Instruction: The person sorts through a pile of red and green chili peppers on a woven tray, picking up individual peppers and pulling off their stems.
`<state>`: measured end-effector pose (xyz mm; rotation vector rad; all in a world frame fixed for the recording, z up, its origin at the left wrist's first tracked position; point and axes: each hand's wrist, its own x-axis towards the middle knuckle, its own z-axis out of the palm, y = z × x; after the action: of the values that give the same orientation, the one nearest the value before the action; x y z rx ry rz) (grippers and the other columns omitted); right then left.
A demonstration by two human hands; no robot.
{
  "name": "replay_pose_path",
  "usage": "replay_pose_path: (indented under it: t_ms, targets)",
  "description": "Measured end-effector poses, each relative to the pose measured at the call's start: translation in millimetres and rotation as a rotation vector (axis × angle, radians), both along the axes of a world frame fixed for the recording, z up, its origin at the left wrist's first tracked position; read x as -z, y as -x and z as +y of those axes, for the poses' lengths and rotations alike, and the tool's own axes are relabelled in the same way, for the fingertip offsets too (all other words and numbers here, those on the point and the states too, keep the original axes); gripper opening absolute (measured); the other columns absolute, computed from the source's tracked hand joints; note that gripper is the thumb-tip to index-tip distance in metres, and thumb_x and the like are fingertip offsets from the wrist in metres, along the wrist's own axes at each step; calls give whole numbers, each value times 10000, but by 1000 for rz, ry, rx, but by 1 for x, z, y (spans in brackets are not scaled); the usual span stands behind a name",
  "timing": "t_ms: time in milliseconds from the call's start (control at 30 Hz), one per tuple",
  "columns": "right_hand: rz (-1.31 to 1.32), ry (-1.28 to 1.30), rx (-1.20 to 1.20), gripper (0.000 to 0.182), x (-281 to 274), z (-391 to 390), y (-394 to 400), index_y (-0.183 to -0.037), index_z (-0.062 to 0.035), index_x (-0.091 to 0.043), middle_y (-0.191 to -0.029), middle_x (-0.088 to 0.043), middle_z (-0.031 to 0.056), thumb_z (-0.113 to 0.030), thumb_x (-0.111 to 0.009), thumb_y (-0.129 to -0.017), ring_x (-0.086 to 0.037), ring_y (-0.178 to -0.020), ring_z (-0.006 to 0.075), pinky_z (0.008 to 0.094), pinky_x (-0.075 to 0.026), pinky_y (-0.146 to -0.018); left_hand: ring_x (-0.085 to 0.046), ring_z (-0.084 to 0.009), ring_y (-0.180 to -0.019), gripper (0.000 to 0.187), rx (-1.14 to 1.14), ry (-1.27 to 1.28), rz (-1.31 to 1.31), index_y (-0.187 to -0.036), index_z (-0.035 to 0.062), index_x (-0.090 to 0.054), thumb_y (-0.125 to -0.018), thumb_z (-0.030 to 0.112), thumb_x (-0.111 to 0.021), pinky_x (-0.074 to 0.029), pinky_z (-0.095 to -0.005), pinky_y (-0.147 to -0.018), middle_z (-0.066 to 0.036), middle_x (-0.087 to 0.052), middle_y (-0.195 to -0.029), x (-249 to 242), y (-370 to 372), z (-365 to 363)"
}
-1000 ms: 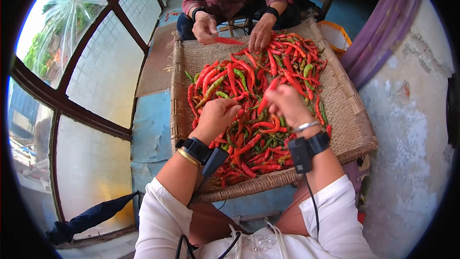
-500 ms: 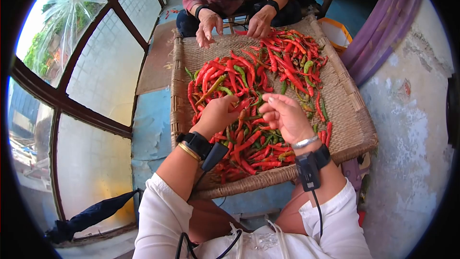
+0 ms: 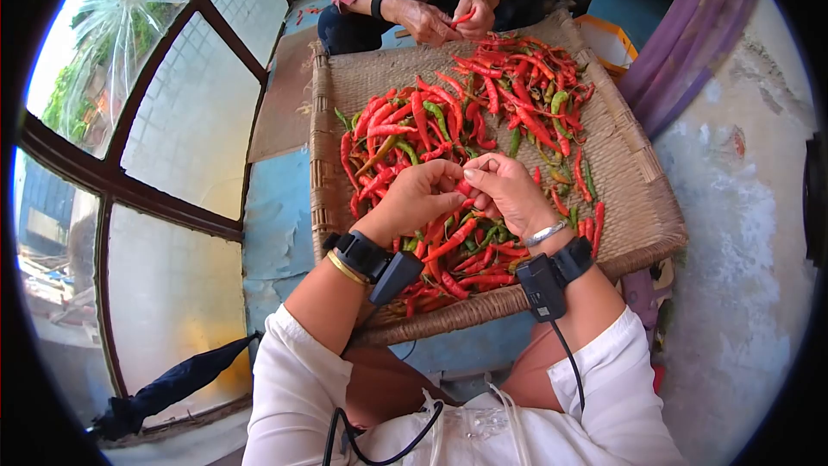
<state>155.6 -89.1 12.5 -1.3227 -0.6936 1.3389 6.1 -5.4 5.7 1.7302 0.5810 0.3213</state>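
Observation:
My left hand (image 3: 418, 197) and my right hand (image 3: 509, 194) meet over the middle of a woven tray (image 3: 638, 207). Both are closed, fingertips pinched around a red chili pepper (image 3: 467, 187) that is mostly hidden by the fingers. Beneath and around them lies a pile of red chili peppers (image 3: 452, 242) with some green ones mixed in. A second heap of chili peppers (image 3: 526, 108) sits toward the far right of the tray.
Across the tray, a person's hands (image 3: 453, 22) hold another red chili pepper. Windows (image 3: 172, 164) stand on the left, with a folded dark umbrella (image 3: 172, 387) below. A purple curtain (image 3: 681, 43) and worn wall (image 3: 733, 250) are at right. A yellow-edged box (image 3: 608, 43) stands behind the tray.
My hands have come together, the right moving left to join the left at the chili pepper. The other person's hands have closed together on a red chili pepper above the tray's far edge.

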Motion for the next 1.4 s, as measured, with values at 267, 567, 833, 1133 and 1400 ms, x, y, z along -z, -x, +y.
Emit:
replay_pose_path:
  t_ms: [267,567,833,1133,1400]
  targets:
    - [-28,-77,158,134,-9,13,-23,-822,-41,-556,-629,-528,-8,-173,-560,-798,-463,-466,36,163,-356,-381,-505,-32,-673,162,41,98,69,-952,18,-534,-799,53,-573,-429,-192,-581,30,-559,-773,8,-4,5]
    - [478,-78,501,186,2,11,-55,-918,-65,-517,-688,-586,30,-220,-545,-820,-581,-631,129,266,-463,-544,-581,-289,-704,221,-76,-624,370,-872,42,-601,-725,207,-609,-459,-358,-614,-146,-599,-772,33,3,17]
    - [400,-133,214,188,1,11,-40,-940,-78,-545,-695,-597,19,-219,-561,-816,-548,-557,68,180,-406,-438,-583,-286,-759,348,-78,-863,517,-915,61,-588,-680,311,-645,-462,-378,-660,-114,-604,-799,36,-8,0]
    - [262,-117,210,170,-1,15,-27,-885,-59,-552,-646,-570,8,-214,-534,-819,-517,-512,57,180,-382,-407,-585,-285,-726,222,-143,-734,476,-833,58,-591,-667,201,-624,-460,-375,-626,-127,-595,-742,39,-10,0]
    - [-323,-107,-49,271,14,16,-12,-759,21,-617,-573,-580,95,-246,-565,-768,-551,-477,144,286,-433,-473,-562,-115,-590,141,-404,-299,210,-811,2,-558,-700,70,-611,-456,-240,-546,-57,-592,-661,25,0,15]
